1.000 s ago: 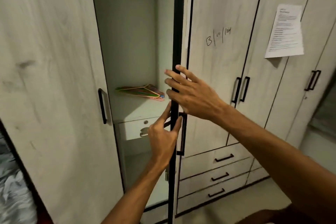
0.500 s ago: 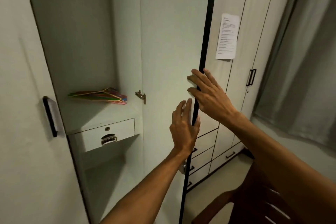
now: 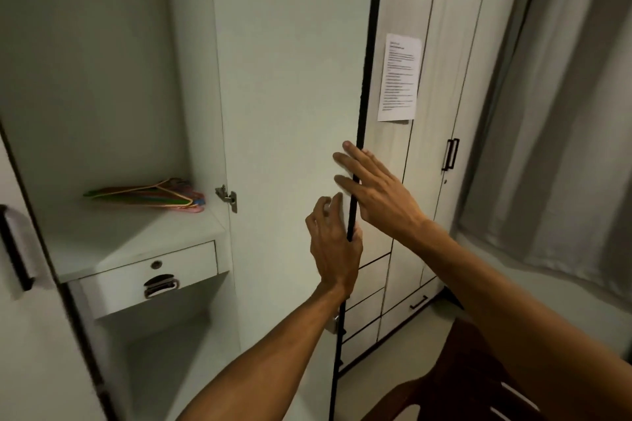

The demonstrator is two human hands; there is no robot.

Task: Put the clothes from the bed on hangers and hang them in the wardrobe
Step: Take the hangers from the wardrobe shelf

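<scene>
Hangers (image 3: 147, 196) lie well left of the door edge (image 3: 363, 96) pinched by the left hand (image 3: 333, 246); right hand (image 3: 376, 195) flat, released.

We are in a bedroom. We see a tall pale wardrobe (image 3: 441, 27) with one door (image 3: 290, 79) open. Inside the wardrobe, colored hangers (image 3: 147, 196) lie on a shelf (image 3: 136, 243). Right of the wardrobe hangs a gray curtain (image 3: 564, 113).

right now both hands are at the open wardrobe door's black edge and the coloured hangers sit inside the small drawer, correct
No. The head view shows the stack of coloured plastic hangers lying on the pale shelf above the shut white drawer. Left hand and right hand are at the black edge of the open pale door.
</scene>
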